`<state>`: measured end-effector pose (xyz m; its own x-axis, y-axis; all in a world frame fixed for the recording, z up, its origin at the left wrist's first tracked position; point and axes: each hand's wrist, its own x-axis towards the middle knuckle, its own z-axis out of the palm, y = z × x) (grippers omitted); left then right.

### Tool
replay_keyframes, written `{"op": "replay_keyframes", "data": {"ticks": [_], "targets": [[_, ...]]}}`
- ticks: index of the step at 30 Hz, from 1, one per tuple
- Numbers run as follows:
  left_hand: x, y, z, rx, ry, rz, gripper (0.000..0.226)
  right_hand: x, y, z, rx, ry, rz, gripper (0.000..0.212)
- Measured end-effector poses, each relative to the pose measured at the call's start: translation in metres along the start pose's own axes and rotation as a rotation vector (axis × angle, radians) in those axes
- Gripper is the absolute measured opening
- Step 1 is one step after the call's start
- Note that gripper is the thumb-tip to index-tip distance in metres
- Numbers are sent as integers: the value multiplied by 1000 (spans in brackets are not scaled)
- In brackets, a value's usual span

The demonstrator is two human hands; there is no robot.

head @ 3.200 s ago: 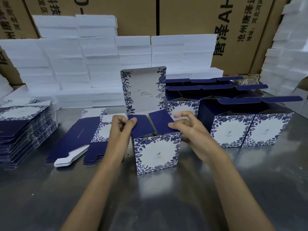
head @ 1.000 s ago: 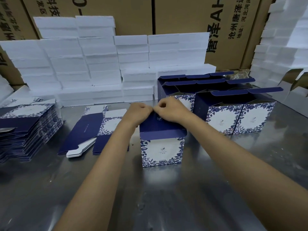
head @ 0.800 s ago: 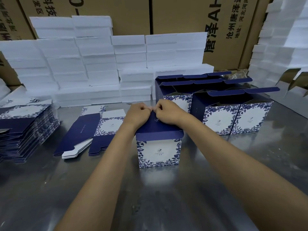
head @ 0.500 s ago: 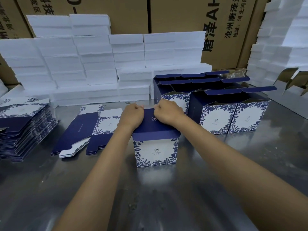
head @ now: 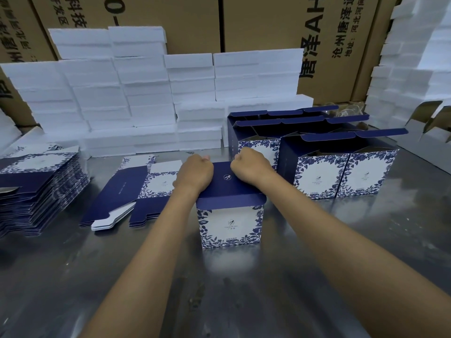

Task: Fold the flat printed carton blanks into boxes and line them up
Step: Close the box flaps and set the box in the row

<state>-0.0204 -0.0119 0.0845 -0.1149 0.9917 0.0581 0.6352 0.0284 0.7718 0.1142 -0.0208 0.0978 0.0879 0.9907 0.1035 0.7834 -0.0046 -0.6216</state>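
Brown shipping cartons [head: 195, 23] printed with black characters form the back wall, with stacks of white foam blocks [head: 117, 93] in front of them along the far edge of a steel counter [head: 219, 289]. More foam blocks [head: 410, 69] rise at the far right corner.

The box being folded [head: 230, 213] stands near the middle of the counter. Its front panel is white with a blue floral border and a small central logo. Its top is a plain navy lid carrying a small white emblem, and it lies flat and closed, its front edge overhanging the front panel slightly.

The left hand [head: 195, 175] rests on the left rear part of the lid with fingers curled into a fist, pressing down. The right hand [head: 251, 167] is likewise curled and presses the right rear part. Whether the fingers pinch anything cannot be told.

Just beside the box to the right, the finished boxes [head: 341, 172] stand in rows with their navy top flaps up. A short pile of flat blanks [head: 127, 191] lies left of the box, and a tall stack of blanks [head: 36, 186] sits at the left edge.

Compared with 3.2 s earlier, the tall rear flap no longer stands upright and the navy side flaps are covered. Since 1.0 s ago the two hands, then touching at the lid's rear centre, have separated toward its rear corners.
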Motion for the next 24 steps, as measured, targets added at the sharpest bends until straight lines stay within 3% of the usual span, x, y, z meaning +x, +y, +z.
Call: {"op": "replay_keyframes", "data": {"ticks": [6, 8, 9, 11, 14, 17, 20, 22, 24], "targets": [[-5, 1, -1, -29, 98, -23, 38, 1, 4, 3, 11, 22, 77, 31], [-4, -1, -1, -52, 121, -29, 36, -2, 3, 2, -17, 33, 54, 10], [-4, -1, -1, -44, 132, -18, 33, -5, 1, 2, -67, 62, 22, 12], [-8, 2, -2, 39, 186, 74, 19, -10, -2, 1, -260, 196, -105, 35], [-10, 9, -3, 233, 242, 386, 23, -19, -11, 0, -518, 367, -372, 31], [-14, 14, -5, 244, 116, 432, 21, -28, -14, -5, -528, 284, -376, 26], [-24, 9, -11, 131, 85, 415, 14, -42, -11, -12, -493, 271, -403, 24], [-36, 3, -16, 6, 40, 415, 6, -54, -6, -15, -407, 233, -416, 20], [-51, -5, -21, -133, -36, 412, 3, -61, 5, -18, -184, 87, -361, 11]]}}
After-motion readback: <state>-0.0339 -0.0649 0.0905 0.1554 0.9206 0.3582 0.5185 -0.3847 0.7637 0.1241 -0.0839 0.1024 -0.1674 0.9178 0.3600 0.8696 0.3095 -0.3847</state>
